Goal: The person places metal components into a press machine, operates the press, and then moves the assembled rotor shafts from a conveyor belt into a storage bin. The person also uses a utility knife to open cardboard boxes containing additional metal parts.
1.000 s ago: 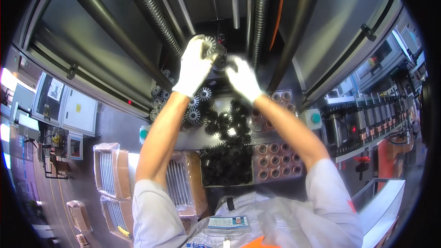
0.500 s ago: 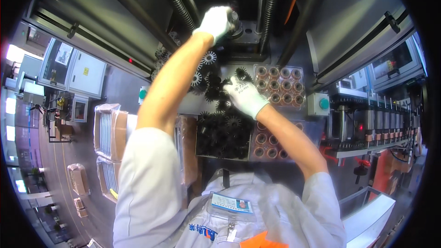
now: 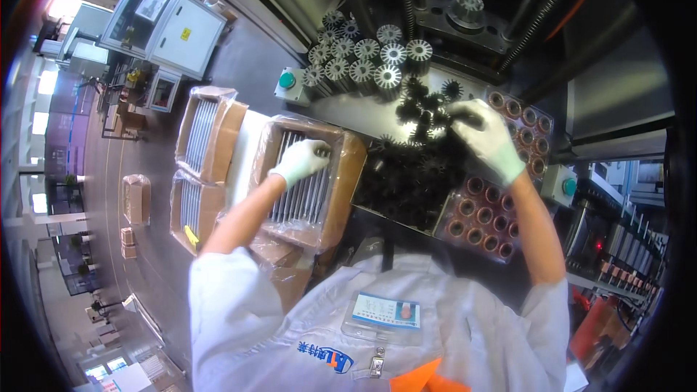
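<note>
Curling over one box (image 3: 344, 196) of rods (image 3: 294, 199) is the left hand (image 3: 303, 160), and by black toothed wheels (image 3: 421, 174) the right hand (image 3: 483, 134); I cannot tell if they are gripping; one tray (image 3: 392, 221) is holding wheels, two trays (image 3: 449, 212) copper rings (image 3: 485, 214), two more boxes (image 3: 234, 131) rods

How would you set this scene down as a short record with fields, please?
Left hand: white-gloved, fingers curled over the rods; its grip is unclear
Right hand: white-gloved, fingers bent beside the black gears; its grip is unclear
Box: brown, open, film-lined, holding the rods
Silver gears: grouped upright, beyond the black gears
Copper rings: in rows, right of the black gears
Machine: dark base with a toothed silver part
Buttons: two, green
</note>
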A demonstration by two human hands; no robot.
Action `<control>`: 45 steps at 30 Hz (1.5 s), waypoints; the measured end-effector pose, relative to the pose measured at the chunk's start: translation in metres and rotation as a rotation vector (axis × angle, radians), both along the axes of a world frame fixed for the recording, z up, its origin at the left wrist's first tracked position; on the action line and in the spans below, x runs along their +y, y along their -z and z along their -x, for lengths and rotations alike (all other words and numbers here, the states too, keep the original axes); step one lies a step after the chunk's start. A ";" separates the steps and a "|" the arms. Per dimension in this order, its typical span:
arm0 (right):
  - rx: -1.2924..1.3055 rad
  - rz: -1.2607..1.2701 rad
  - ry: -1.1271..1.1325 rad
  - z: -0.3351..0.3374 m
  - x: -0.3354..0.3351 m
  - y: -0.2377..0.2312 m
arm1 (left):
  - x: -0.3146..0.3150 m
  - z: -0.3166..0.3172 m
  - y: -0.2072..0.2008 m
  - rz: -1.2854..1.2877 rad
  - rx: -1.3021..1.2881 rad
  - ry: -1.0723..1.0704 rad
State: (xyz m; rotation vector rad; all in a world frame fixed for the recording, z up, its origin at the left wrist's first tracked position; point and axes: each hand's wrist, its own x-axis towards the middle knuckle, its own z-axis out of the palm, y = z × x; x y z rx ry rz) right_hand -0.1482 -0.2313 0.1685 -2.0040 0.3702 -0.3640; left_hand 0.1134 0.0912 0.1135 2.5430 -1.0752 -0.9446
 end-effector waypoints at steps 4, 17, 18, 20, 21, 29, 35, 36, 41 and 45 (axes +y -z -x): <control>0.043 0.095 0.010 -0.001 -0.002 -0.008 | 0.011 0.005 0.057 -0.002 -0.234 -0.029; -0.058 -0.201 0.196 -0.011 -0.004 -0.016 | 0.004 -0.012 0.073 0.091 -0.243 0.158; -0.065 -0.227 0.249 -0.022 -0.008 -0.026 | 0.020 -0.016 0.080 0.142 -0.289 0.173; -0.143 -0.243 0.352 -0.040 -0.021 -0.049 | 0.035 -0.001 0.079 0.431 -0.393 -0.010; -0.214 -0.167 0.383 -0.051 -0.038 -0.051 | 0.045 0.003 0.081 0.547 -0.315 -0.129; -0.127 0.340 0.615 -0.121 -0.123 -0.072 | 0.131 0.055 0.069 0.171 0.577 -0.403; 0.064 0.073 0.481 -0.126 -0.148 -0.071 | 0.122 0.056 0.054 0.430 0.767 -0.563; 0.029 0.404 0.545 -0.122 -0.143 -0.069 | 0.102 0.053 0.030 0.494 0.692 -0.580; 0.111 0.881 0.452 -0.101 -0.112 -0.054 | -0.031 0.020 -0.037 0.763 0.323 -0.425; 0.075 0.784 0.438 -0.099 -0.122 -0.070 | -0.186 0.030 -0.098 0.847 0.527 -0.223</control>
